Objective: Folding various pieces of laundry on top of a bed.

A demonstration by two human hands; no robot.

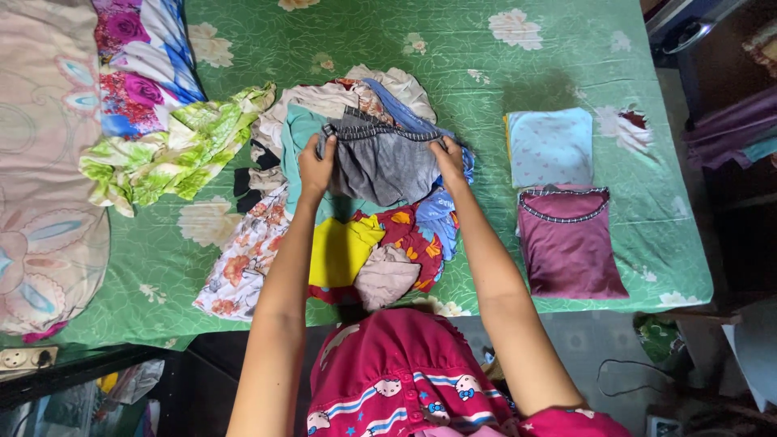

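Under the grey garment point(380, 162), much of the heap of mixed clothes point(356, 243) is covered and hard to sort out. On the green flowered bedsheet point(453, 57), the left hand point(316, 166) and right hand point(447, 158) each keep a closed grip on the garment's gathered waistband, one at each end, stretching it flat above the heap. Well right lie a folded pale blue piece point(550, 146) and a folded maroon piece point(571, 243).

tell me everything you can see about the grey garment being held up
The grey garment looks like soft knit cloth with a gathered, darker waistband along its top edge. The left hand and right hand each grip a top corner, stretching it flat above the pile of mixed clothes on the green floral bedsheet. Its lower edge drapes onto the pile.
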